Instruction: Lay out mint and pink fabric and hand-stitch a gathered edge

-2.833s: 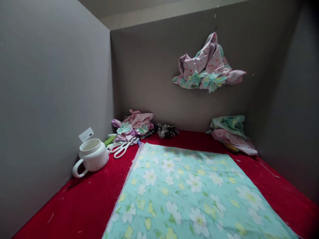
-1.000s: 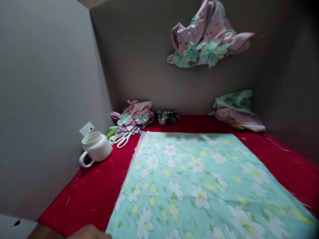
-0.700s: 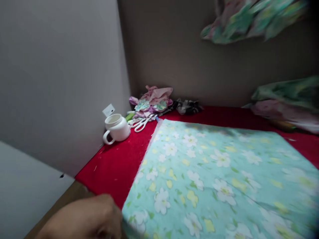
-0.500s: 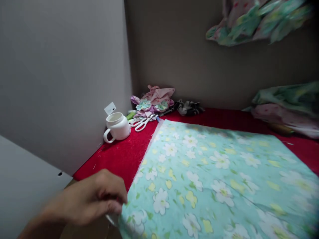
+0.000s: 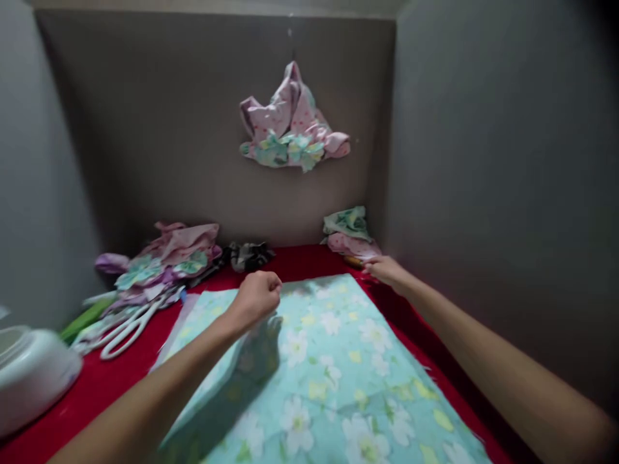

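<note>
A mint-green floral cloth [image 5: 333, 367] lies spread on the red table cover [image 5: 120, 377]. My left hand [image 5: 256, 298] is a closed fist above the cloth's far edge, gripping a lifted fold of the cloth that hangs shaded beneath it. My right hand [image 5: 387, 269] rests at the cloth's far right corner with its fingers pressed together on that corner. Both forearms reach in from the near edge.
White scissors [image 5: 128, 325] and a heap of pink and green fabric pieces [image 5: 164, 258] lie at the left. A white mug [image 5: 29, 374] stands near left. Folded fabrics [image 5: 348, 232] sit in the back right corner. A fabric bundle [image 5: 290, 125] hangs on the back wall. Grey walls enclose three sides.
My left hand has carried the cloth's near left corner to the far edge. My right hand has come into view at the far right corner. The view has swung to the right.
</note>
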